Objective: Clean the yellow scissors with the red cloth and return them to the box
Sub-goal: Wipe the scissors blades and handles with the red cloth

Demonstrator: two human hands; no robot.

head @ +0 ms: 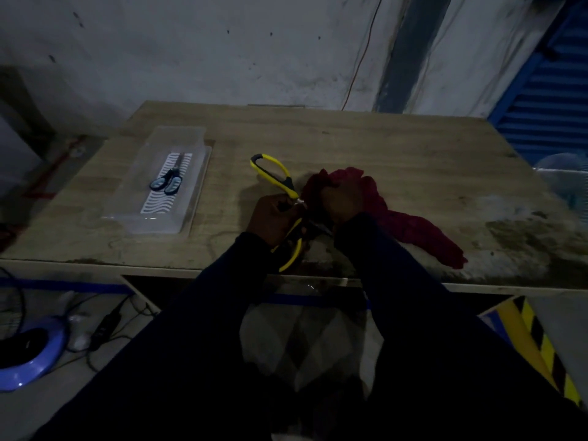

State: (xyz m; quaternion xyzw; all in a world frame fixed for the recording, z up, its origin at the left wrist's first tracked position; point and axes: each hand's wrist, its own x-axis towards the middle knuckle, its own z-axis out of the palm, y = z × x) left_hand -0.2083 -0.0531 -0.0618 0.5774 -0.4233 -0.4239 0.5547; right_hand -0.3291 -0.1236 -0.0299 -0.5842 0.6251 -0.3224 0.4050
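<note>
The yellow scissors (273,172) with black-lined handles are spread wide at the middle of the wooden table (350,138). One handle loop points up and away, the other lies toward the front edge. My left hand (274,218) grips them near the pivot. My right hand (343,200) holds a bunch of the red cloth (410,227) wrapped over the blades, which are hidden. The rest of the cloth trails right along the table. The clear plastic box (136,214) lies at the table's left.
Blue-handled scissors (167,183) lie shut inside the clear box on a wavy white liner. A stained, dark patch covers the table's right front. A fan base and cables sit on the floor at lower left. A yellow-black striped edge shows at lower right.
</note>
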